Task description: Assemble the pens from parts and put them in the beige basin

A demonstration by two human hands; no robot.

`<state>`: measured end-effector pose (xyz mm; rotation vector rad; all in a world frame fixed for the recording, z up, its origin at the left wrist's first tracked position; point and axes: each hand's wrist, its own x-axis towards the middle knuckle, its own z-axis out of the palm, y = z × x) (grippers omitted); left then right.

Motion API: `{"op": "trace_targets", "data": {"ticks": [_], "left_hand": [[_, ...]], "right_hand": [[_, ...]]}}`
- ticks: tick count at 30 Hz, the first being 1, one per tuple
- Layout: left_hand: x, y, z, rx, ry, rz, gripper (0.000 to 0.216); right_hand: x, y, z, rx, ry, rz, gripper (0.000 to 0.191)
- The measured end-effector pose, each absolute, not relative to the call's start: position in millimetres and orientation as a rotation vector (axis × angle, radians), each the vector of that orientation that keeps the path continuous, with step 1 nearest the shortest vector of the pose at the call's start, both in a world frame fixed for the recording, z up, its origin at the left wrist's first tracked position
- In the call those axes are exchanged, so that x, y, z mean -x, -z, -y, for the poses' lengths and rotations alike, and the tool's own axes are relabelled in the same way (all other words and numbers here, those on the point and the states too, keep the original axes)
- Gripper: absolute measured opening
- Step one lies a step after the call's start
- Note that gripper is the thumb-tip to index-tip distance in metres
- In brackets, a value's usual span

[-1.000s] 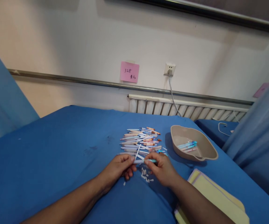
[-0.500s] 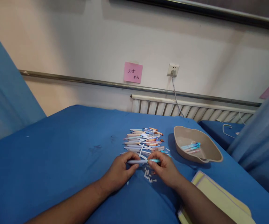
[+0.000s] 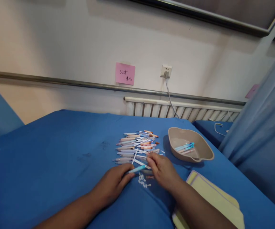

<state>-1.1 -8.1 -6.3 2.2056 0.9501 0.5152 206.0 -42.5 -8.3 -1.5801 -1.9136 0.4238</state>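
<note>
My left hand (image 3: 115, 181) pinches a light-blue pen barrel (image 3: 137, 169) whose brighter end points right. Just right of it my right hand (image 3: 163, 168) hovers at the near right side of the pile, fingers curled together; what lies between its fingertips is hidden. The pile holds several pale pen barrels (image 3: 125, 153), thin white refills (image 3: 135, 156) and orange-brown pen parts (image 3: 148, 143). Between my hands lies a loose group of small white pieces (image 3: 142, 180) on the blue cloth.
A beige bin (image 3: 205, 152) with several blue and pinkish pens (image 3: 185, 147) stands on the right. A folded yellow cloth (image 3: 213, 197) lies under my right forearm. Behind the blue-covered table (image 3: 56, 149) are a radiator (image 3: 155, 109) and a plugged-in cable (image 3: 169, 95). A blue curtain (image 3: 266, 127) hangs at right.
My hands have moved apart. My right hand has let go of the light-blue barrel and shifted up toward the pile; my left keeps the barrel, now tilted. The camera view has turned right.
</note>
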Motion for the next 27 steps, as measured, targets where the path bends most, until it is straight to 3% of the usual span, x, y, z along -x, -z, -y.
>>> {"op": "trace_targets", "data": {"ticks": [4,8,19,27], "left_hand": [[1.3,2.6,5.1,-2.119,-0.619,-0.94,0.018],[2.2,4.4,7.9,-2.07,-0.651,-0.899,0.015],[3.5,6.3,8.9,-2.125,-0.627,-0.866,0.017],[2.9,5.8,9.1,-2.116,-0.629,-0.876,0.016]], "right_hand": [[-231.0,11.3,29.9,2.057,-0.156,1.853,0.02],[-241.6,17.0,25.8,2.279,-0.093,1.884,0.021],[-245.8,25.3,22.8,2.248,-0.202,1.928,0.016],[-239.0,26.1,22.7,1.929,-0.369,1.846,0.012]]}}
